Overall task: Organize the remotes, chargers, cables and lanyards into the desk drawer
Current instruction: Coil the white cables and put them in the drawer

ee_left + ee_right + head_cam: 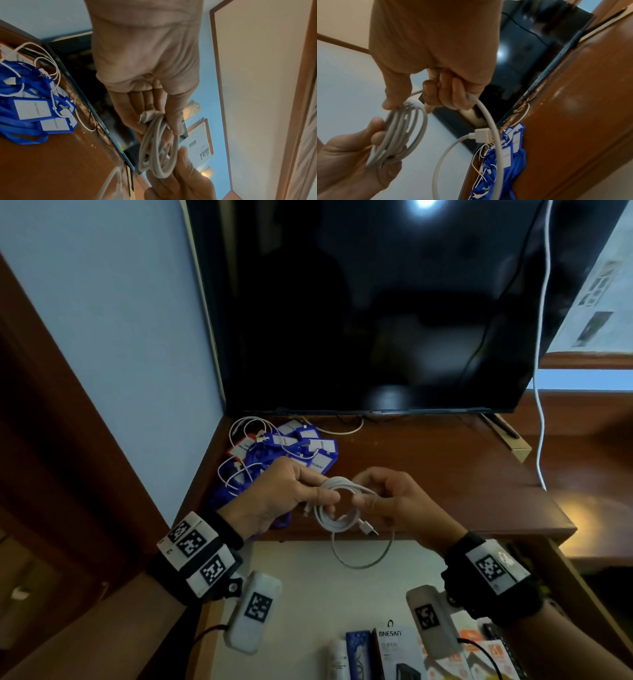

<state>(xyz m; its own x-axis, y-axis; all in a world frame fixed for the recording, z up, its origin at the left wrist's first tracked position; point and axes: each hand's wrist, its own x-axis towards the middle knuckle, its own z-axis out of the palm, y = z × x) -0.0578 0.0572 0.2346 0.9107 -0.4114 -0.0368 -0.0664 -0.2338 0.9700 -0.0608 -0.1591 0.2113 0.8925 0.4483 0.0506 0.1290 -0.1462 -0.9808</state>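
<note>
- The white cable (337, 505) is held in the air between both hands, above the front edge of the table (428, 474) and over the open drawer (308, 570) below.
- Left hand (274, 494): fingers and thumb are curled around one side of the coil, pinching the gathered turns together. Judged purpose: to stop the loops from springing apart.
- Right hand (394, 501): thumb and fingers are closed on the opposite side of the coil, with the loose run of cable passing through the curled fingers, as the right wrist view shows. Judged purpose: to feed the remaining length onto the coil.
- Orientation: the coil is a rough ring, standing nearly on edge, with its opening facing roughly toward the wearer. A ring has no clear long axis; the hands grip it at left and right.
- One loose loop (363, 553) hangs down from the coil toward the drawer. A plug end (368, 529) points down and to the right at the coil's lower edge.
- Winding appears unfinished, since slack is not yet gathered.
- The blue lanyards (291, 450), tangled with thin white cables (239, 474), lie on the table at its back left corner, beside the television (376, 302). They are not yet stowed.
- Boxed items (394, 652) lie at the near end of the drawer.
</note>
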